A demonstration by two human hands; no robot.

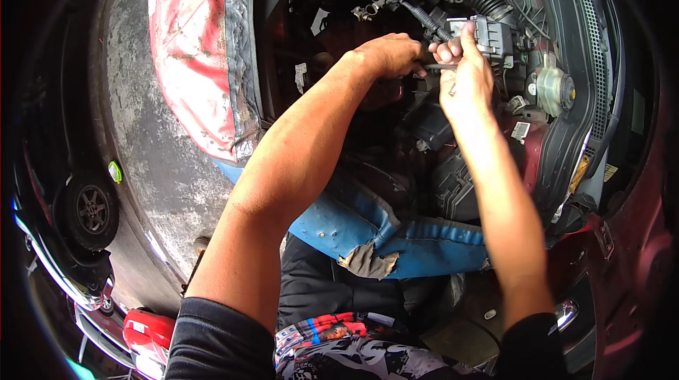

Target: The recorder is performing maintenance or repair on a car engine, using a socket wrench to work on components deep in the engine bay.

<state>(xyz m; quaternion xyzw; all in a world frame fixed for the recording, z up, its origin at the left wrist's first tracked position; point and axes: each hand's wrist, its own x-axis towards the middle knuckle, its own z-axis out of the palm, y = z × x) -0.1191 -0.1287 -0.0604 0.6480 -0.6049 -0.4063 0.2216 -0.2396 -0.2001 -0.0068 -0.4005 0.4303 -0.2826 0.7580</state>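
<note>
Head view: dark rod (441,67) lies between left hand (394,55) and right hand (467,77).

Inside the engine bay (568,145), the left hand (392,55) and the right hand (468,84) are close together, at a dark rod (442,66). From above, a ribbed cable (426,19) leads to them. A torn blue cover (438,247) lies nearer the person (353,355); at right stands a whitish reservoir (553,87)

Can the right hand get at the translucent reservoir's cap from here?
Probably yes: the translucent reservoir sits to the right of the right hand, and nothing visible covers its cap. The hand seems busy at a dark rod, so it would likely need freeing first.
</note>
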